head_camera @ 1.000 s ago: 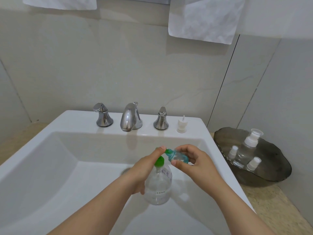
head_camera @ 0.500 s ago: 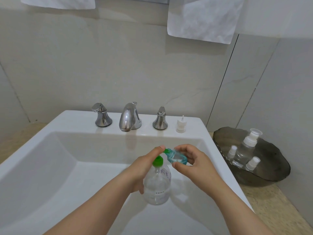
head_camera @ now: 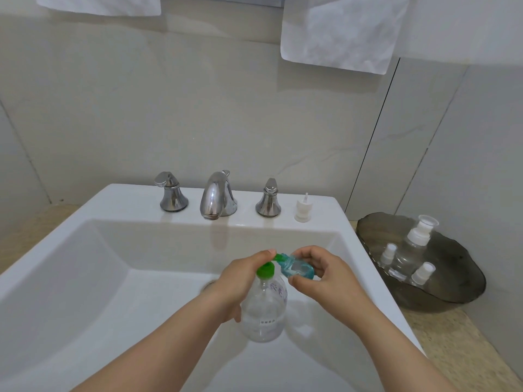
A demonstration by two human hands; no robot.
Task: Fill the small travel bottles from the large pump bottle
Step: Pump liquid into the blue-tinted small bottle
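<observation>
Over the white sink basin [head_camera: 85, 278] my left hand [head_camera: 237, 281] holds a large clear pump bottle [head_camera: 264, 309] with a green pump head [head_camera: 266, 271]; its forefinger lies across the top of the pump. My right hand [head_camera: 325, 278] pinches a small teal travel bottle [head_camera: 297, 268], tipped on its side with its mouth against the green spout. A loose white spray cap [head_camera: 302, 209] stands on the sink ledge at the right.
Chrome tap [head_camera: 216, 198] with two handles [head_camera: 169, 190] [head_camera: 268, 198] sits at the back of the sink. A dark glass tray [head_camera: 452, 290] on the counter at the right holds clear bottles with white caps [head_camera: 416, 244]. White towels [head_camera: 339, 32] hang above.
Both hands and the two bottles stay almost in place; the view has shifted slightly.
</observation>
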